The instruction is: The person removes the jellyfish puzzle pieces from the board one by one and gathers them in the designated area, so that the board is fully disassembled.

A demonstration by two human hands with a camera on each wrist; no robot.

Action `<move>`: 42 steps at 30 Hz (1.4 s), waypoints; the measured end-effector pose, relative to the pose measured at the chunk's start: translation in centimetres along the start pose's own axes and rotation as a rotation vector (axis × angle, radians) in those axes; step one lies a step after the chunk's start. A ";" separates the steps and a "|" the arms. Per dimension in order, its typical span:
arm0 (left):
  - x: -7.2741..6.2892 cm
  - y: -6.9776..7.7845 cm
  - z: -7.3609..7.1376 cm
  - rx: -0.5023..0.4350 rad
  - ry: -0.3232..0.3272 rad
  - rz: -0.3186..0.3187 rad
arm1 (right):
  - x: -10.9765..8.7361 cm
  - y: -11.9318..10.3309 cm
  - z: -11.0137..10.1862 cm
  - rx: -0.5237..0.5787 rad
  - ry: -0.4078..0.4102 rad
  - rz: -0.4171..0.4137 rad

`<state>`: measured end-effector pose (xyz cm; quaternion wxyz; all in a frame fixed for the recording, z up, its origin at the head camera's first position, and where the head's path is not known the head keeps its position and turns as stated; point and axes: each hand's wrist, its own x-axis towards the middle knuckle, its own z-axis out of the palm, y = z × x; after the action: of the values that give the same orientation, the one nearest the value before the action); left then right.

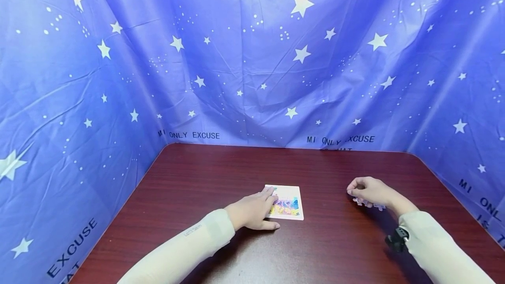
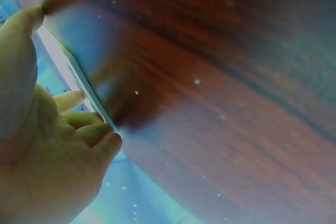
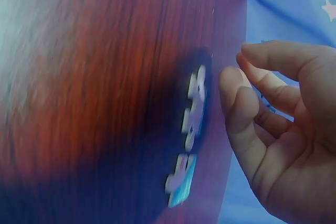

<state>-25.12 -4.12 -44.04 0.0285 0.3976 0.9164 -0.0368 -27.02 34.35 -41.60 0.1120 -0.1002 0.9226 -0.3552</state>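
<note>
My left hand (image 1: 252,209) lies across the left side of a square puzzle board (image 1: 291,191), its fingers extended over the picture and its thumb on the table by the near edge. The board has a white border and a colourful printed picture. In the left wrist view, fingertips of the left hand (image 2: 63,145) touch the board's edge (image 2: 86,90). To the right, my right hand (image 1: 372,192) hovers just above several jigsaw pieces (image 1: 379,207). The right wrist view shows that hand (image 3: 283,114) loosely bent, with thumb and forefinger slightly apart and nothing visible between them. Jigsaw pieces (image 3: 195,111) lie beside it on the table.
The dark red wooden table (image 1: 205,174) reaches back to a blue curtain (image 1: 244,56) with white stars, which also hangs along both sides. A black band with a small device (image 1: 396,238) is on the right wrist.
</note>
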 end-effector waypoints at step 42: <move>-0.2 -0.4 -0.2 -0.108 -0.042 -0.026 | 7.4 -11.3 11.8 -0.102 -0.081 -0.284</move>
<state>-25.29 -4.50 -43.77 0.0685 0.3826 0.9214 0.0039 -29.60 16.64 -43.47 0.0924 -0.2495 0.9108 -0.3158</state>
